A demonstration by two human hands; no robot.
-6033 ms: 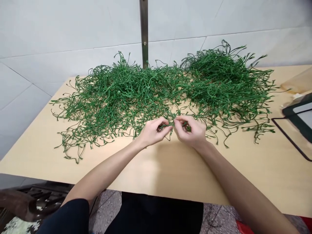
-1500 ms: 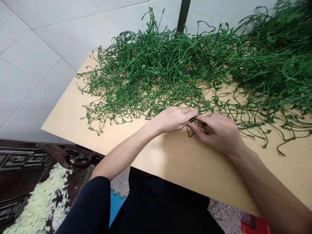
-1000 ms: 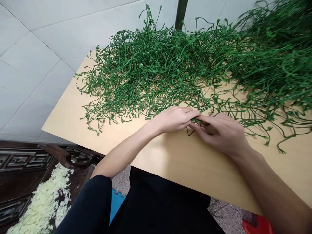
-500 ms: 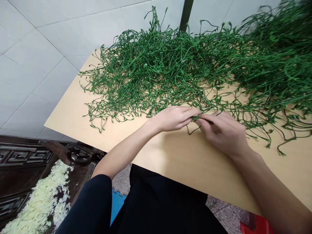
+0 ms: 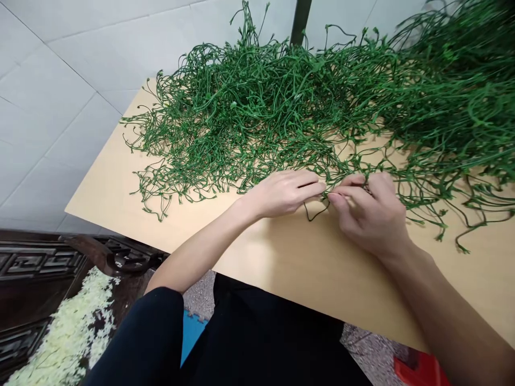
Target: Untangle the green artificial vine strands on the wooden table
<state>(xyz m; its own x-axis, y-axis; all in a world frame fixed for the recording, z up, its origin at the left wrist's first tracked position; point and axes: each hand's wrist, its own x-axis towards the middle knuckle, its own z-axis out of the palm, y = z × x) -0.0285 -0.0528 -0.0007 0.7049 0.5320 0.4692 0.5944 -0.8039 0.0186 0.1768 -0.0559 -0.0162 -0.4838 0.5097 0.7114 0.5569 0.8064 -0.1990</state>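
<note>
My left hand (image 5: 285, 193) is closed in a pinch at the front edge of the green heap, its fingertips on a thin green stem (image 5: 309, 219). Facing it, my right hand (image 5: 372, 214) has thumb and forefinger pinched together on the same stem, close to the left fingertips. A bent part of this stem loops down below the fingers. Just behind both hands spreads a tangled heap of green plastic-looking stems (image 5: 257, 102) with small forked tips. The exact grip points are partly hidden by the fingers.
The pale wooden table (image 5: 306, 268) stands against a white tiled wall (image 5: 60, 107), with a dark post (image 5: 300, 24) behind it. At lower left, cream-white flowers (image 5: 76, 321) lie on a dark carved wooden seat (image 5: 132, 295). A red object (image 5: 420, 370) is on the floor at lower right.
My right hand's fingers have shifted and curled up more, with thumb and forefinger now pinched at the stem. My left hand stays nearly in place. The whole view has moved slightly.
</note>
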